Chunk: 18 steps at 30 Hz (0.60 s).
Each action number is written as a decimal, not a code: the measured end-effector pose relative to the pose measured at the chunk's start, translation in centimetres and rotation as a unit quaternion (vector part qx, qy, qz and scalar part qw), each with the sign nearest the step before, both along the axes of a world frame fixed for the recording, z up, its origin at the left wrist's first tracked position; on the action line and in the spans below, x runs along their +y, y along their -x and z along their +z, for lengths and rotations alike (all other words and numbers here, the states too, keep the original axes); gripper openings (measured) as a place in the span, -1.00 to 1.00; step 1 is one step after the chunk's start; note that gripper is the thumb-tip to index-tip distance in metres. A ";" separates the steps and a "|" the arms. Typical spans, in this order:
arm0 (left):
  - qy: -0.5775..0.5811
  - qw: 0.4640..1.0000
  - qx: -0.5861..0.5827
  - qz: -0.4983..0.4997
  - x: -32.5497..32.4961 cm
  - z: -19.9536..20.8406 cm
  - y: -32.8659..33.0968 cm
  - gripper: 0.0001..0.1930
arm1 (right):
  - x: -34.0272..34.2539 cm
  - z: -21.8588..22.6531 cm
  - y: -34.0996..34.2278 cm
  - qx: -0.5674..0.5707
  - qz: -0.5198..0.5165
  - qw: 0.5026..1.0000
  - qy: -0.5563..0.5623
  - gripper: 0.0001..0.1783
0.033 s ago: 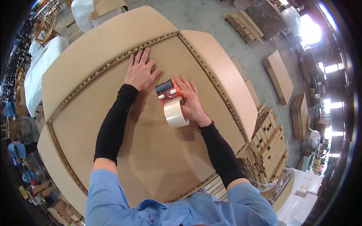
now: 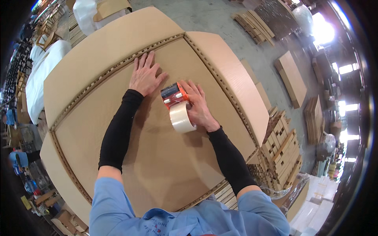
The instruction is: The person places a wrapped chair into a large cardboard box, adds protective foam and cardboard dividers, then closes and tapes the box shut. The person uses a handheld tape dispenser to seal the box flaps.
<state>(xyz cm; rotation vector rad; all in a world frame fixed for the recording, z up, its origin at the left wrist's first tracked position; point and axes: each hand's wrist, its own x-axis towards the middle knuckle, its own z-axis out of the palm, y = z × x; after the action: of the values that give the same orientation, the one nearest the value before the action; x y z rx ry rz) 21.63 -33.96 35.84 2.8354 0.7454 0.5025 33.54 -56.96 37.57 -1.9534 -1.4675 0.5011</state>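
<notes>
Before me is a large cardboard box (image 2: 220, 51), its flaps folded outward. A flat cardboard sheet (image 2: 165, 157) lies inside its rim. My left hand (image 2: 147, 78) rests on this sheet near the far edge, fingers spread, holding nothing. A tape dispenser (image 2: 173, 94), orange with a dark roller, is gripped in my right hand (image 2: 199, 108). On it sits a wide roll of clear, whitish tape (image 2: 182, 118). The dispenser is over the middle of the sheet; whether it touches the cardboard I cannot tell.
Stacked notched wooden slats (image 2: 281, 151) stand right of the box. Flat cartons (image 2: 291, 78) and other bundles lie on the grey floor farther right. White-wrapped furniture (image 2: 45, 78) stands at the left, with a person in blue (image 2: 19, 158) beyond the box's left side.
Almost nothing differs. The hands, the tape dispenser and the box keep their places, with only a very slight shift of the view.
</notes>
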 end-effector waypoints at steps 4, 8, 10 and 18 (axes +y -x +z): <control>0.013 0.999 0.013 0.026 -3.4 1.3 4.3 -0.59 | 0.7 -0.4 -0.4 0.014 0.013 0.999 -0.050 -0.42; 0.040 0.998 0.022 0.048 -13.9 0.6 14.1 -0.69 | 1.0 0.0 -0.6 0.045 -0.004 0.996 -0.077 -0.40; 0.047 0.994 0.092 0.047 -22.9 2.1 17.8 -0.58 | 1.6 -2.2 -0.2 -0.012 -0.039 0.993 -0.106 -0.39; 0.065 0.985 0.162 -0.009 -36.9 3.3 19.4 -0.36 | 1.4 -1.7 0.5 -0.003 -0.037 0.993 -0.116 -0.47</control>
<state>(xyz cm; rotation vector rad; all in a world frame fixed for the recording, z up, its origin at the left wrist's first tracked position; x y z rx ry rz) 2.24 -70.88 39.19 2.8284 0.7726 -0.0137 33.01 -55.56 35.87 -1.8187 -1.3856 0.2796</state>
